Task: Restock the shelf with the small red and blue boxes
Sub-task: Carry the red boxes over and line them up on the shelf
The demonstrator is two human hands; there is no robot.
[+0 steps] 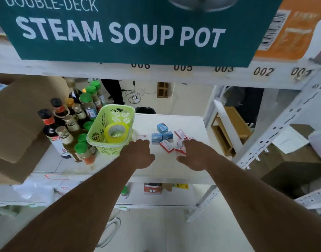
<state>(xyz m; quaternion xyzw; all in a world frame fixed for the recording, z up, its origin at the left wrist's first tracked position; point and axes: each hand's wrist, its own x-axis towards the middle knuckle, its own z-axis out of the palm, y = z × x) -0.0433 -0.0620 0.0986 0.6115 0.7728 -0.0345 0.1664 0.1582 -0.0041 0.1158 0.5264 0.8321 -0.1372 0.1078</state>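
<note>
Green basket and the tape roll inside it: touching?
Touching. The head view shows the tape roll resting inside the green basket, leaning against its near wall.

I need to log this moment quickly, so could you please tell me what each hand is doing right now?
Left hand: fingers curled on a small red box; grip cannot be told.
Right hand: fingers on the red boxes; grip cannot be told.

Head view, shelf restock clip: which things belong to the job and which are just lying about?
Job:
blue boxes on the white shelf
red boxes beside them
left hand and right hand, both reaching at the boxes

Lying about:
green basket holding a tape roll
sauce bottles and green-capped jars
steam soup pot carton above
</note>
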